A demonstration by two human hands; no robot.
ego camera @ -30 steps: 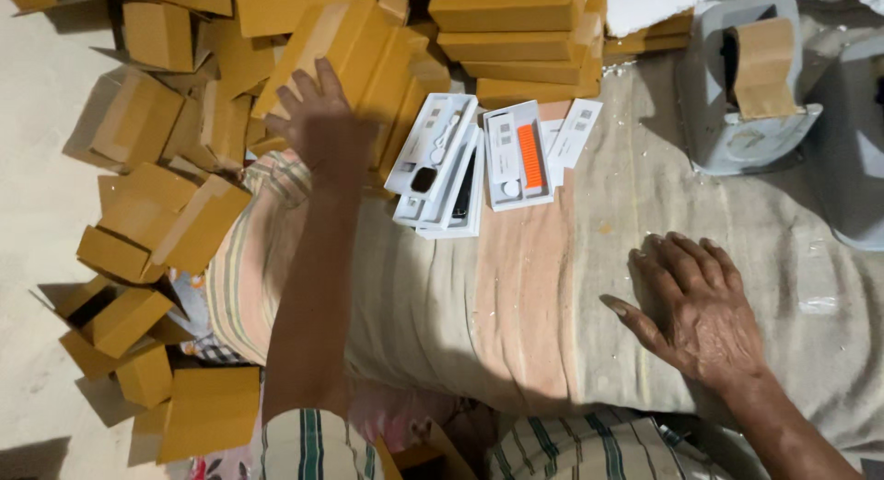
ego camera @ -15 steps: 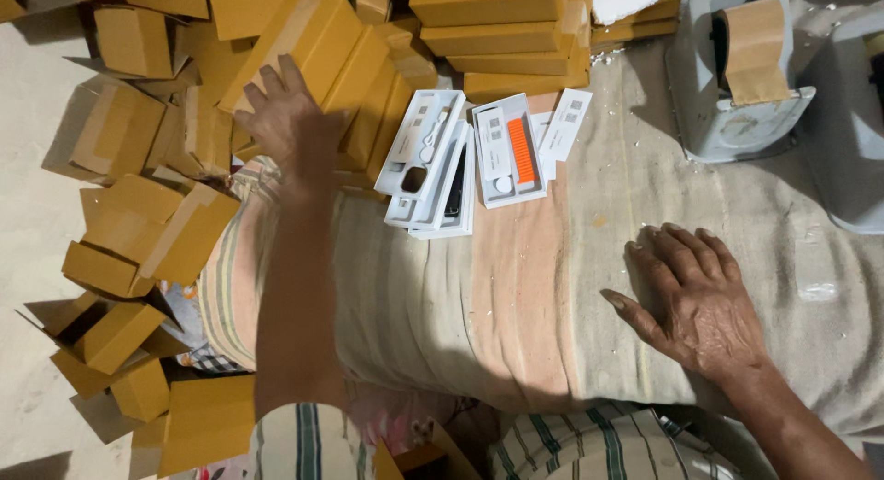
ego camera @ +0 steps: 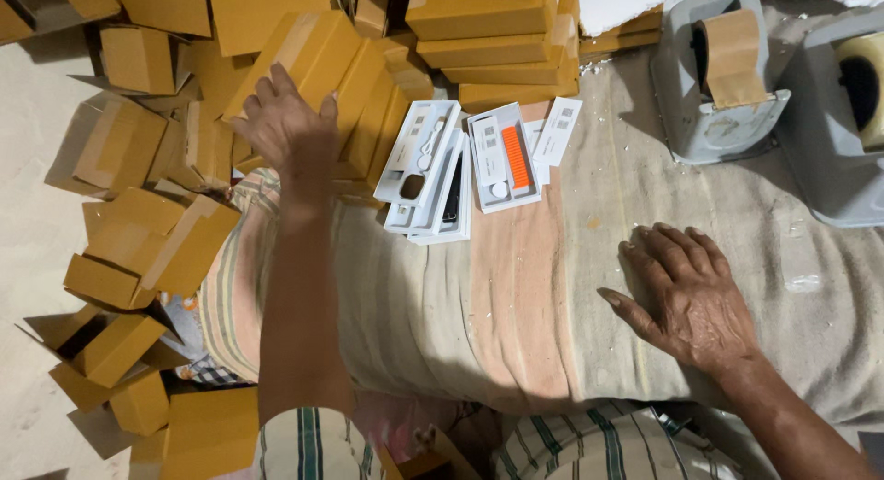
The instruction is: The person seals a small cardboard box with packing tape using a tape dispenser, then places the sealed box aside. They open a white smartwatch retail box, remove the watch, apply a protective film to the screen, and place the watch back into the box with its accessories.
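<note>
Observer: Hands near to far, please. What is each one doing?

Colleague: Nearest, on the right, the right hand (ego camera: 695,296) lies palm down on the striped beige cloth covering the work surface (ego camera: 442,305), fingers spread flat, holding nothing. It looks like a brace. Farther left, the left hand (ego camera: 281,121) reaches past the cloth's far-left edge and rests open, fingers fanned, on top of a long orange-brown cardboard box (ego camera: 308,42) that leans in the pile. It touches the box but has not closed on it.

Observer: So which step is this?

Colleague: I judge it the reach for one box, before any grasp. A lift would call for fingers curling over the box's long edge, and care, since neighbouring boxes lean against it.

Observer: What sits between the hands?

Colleague: White plastic trays holding dark smartwatches (ego camera: 424,167), overlapping, and just right of them a white tray with an orange strap (ego camera: 505,158). They lie at the cloth's far edge, touching the boxes.

Observer: Room to move?

Colleague: Bare cloth between the arms is the open ground. Left, a loose heap of small orange-brown cartons (ego camera: 138,240) crowds the pale floor (ego camera: 37,194). Far, a stack of flat orange-brown boxes (ego camera: 488,38); far right, a grey tape dispenser with brown tape (ego camera: 714,102).
</note>
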